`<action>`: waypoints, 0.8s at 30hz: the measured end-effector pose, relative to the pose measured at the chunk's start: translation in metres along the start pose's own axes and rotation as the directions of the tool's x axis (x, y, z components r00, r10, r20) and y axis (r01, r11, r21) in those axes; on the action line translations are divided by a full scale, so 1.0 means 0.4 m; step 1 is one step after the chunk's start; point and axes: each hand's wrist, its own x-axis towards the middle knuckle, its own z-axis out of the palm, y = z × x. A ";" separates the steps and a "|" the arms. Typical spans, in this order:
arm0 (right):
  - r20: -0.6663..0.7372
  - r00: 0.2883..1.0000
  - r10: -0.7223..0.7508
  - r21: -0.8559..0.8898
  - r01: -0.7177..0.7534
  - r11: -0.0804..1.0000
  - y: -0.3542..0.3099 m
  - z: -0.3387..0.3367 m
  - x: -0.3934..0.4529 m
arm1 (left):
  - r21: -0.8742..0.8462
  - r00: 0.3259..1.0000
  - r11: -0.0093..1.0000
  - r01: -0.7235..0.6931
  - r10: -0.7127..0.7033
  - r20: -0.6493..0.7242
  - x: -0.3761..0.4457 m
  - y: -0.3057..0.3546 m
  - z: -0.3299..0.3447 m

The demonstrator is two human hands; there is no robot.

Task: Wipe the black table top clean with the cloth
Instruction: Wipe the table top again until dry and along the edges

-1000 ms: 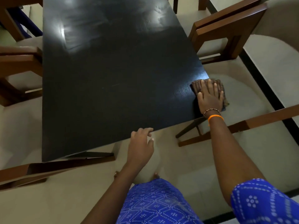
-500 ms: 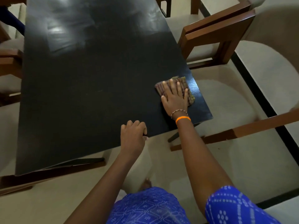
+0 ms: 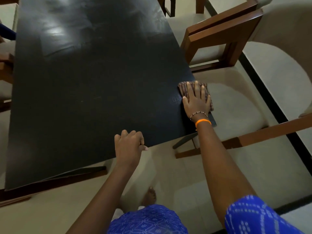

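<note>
The black table top [image 3: 94, 85] fills the left and middle of the head view. A brown striped cloth [image 3: 184, 87] lies at its right edge, near the front right corner, partly overhanging. My right hand [image 3: 197, 100] presses flat on the cloth, fingers spread, with a bead bracelet and an orange band at the wrist. My left hand [image 3: 129, 144] rests on the table's near edge, its fingers curled over the rim.
Wooden chairs with beige cushions stand close to the table's right side [image 3: 224, 38] [image 3: 249, 132] and left side [image 3: 5, 65]. A dark strip [image 3: 270, 98] runs across the pale floor at right. My bare foot [image 3: 149, 196] shows below the table edge.
My right hand slid the cloth inward to the left, then back out to the table's right edge. My left hand stayed on the near edge.
</note>
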 end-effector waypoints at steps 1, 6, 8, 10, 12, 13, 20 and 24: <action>-0.025 0.999 0.027 -0.004 -0.027 1.000 0.016 0.005 -0.042 | 0.000 1.000 1.000 -0.005 0.005 -0.001 0.001 0.001 -0.001; -0.266 0.932 0.245 0.035 -0.245 0.969 0.062 0.064 -0.237 | -0.004 0.999 0.999 -0.038 0.038 -0.001 0.010 -0.003 -0.008; -0.272 0.905 0.327 0.118 -0.305 0.945 0.060 0.080 -0.254 | 0.004 0.999 0.999 -0.053 0.053 -0.006 0.011 -0.006 -0.009; -0.285 0.887 0.364 0.256 -0.296 0.920 0.045 0.093 -0.249 | 0.006 0.998 0.998 -0.061 0.061 -0.024 0.012 -0.010 -0.008; -0.325 0.836 0.442 0.437 -0.282 0.854 0.014 0.111 -0.252 | 0.002 0.996 0.997 -0.075 0.075 -0.042 0.006 -0.019 -0.007; -0.310 0.811 0.496 0.527 -0.287 0.800 -0.009 0.115 -0.259 | 0.010 0.994 0.996 -0.093 0.093 -0.054 0.000 -0.026 -0.006; -0.104 0.794 0.599 0.710 -0.363 0.604 -0.224 0.157 -0.356 | -0.073 0.977 0.994 -0.085 0.069 -0.203 -0.099 -0.159 -0.019; -0.012 0.833 0.553 0.694 -0.391 0.604 -0.386 0.194 -0.464 | -0.153 0.960 0.988 0.019 -0.060 -0.273 -0.191 -0.309 -0.032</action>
